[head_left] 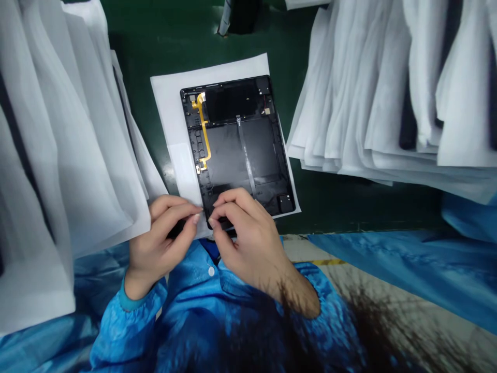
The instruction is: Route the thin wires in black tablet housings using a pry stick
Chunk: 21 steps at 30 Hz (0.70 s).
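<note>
A black tablet housing (225, 150) lies with its inside facing up, and a yellow flex cable (205, 129) runs down its left side. A grey ribbon strip (245, 155) crosses its middle. Beneath it is a white foam sleeve (171, 119). My left hand (163, 238) is at the housing's lower left corner, thumb and fingers pinched together. Over the same corner my right hand (248, 233) curls with its fingertips closed close to the edge. Whatever either hand pinches is too small or hidden to make out.
Rows of white sleeves with dark panels stand at the left (77, 129) and right (361, 103). A green work surface (155, 31) lies under everything. A grey post (225, 18) rises at the back. Blue-sleeved clothing shows at the right edge.
</note>
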Motion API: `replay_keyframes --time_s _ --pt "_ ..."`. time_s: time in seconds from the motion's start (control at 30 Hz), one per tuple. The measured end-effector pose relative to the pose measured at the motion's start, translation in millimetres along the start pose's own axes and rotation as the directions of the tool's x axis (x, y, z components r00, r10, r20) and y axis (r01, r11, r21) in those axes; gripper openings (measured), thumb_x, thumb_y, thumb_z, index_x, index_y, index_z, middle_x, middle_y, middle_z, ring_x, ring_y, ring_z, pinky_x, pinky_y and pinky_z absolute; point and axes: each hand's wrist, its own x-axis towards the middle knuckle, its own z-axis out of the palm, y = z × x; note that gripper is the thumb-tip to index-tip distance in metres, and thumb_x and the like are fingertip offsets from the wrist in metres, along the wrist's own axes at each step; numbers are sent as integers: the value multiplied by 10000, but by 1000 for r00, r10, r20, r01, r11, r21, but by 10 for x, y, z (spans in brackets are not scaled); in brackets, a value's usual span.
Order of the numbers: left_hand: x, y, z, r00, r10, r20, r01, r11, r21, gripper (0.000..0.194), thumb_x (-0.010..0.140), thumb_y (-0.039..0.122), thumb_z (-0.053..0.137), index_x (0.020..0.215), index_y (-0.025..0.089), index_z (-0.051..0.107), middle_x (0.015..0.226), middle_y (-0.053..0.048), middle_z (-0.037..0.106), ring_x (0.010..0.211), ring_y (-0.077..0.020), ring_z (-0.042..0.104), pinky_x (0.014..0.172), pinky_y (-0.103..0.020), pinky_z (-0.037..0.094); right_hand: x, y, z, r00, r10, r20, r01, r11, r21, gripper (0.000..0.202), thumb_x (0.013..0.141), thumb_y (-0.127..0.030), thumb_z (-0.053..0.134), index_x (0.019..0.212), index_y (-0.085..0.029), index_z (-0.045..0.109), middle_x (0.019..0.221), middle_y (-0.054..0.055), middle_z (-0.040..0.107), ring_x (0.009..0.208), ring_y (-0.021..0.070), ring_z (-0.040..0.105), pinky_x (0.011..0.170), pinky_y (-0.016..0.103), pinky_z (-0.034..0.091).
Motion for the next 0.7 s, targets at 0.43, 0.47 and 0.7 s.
replay_keyframes --time_s 0.43,0.47,0.7 --pt "27 -79 36 992 102 -80 -99 994 40 270 835 95 705 1050 253 665 957 -16 633 1092 -221 622 1005 -435 529 21 -14 -9 1000 18 15 -18 1000 0 101 856 -132 528 863 -180 616 1049 91 636 922 217 643 811 389 526" --pt "31 -82 38 992 93 -80 -91 995 36 265 835 93 702 1046 249 667 967 -19 631 1108 -224 620 1021 -443 523 22 -14 -9 1000 23 19 -23 1000 -4 100 857 -132 527 863 -181 615 1055 92 637 924 216 643 809 386 526" --pt "19 -46 11 1000 -29 -10 28 998 -60 205 854 128 698 1002 270 701 987 -6 664 1012 -188 661 929 -381 563 43 -21 -5 999 45 24 -44 999 -27 78 856 -143 541 857 -184 608 1048 89 637 917 212 645 794 371 524"
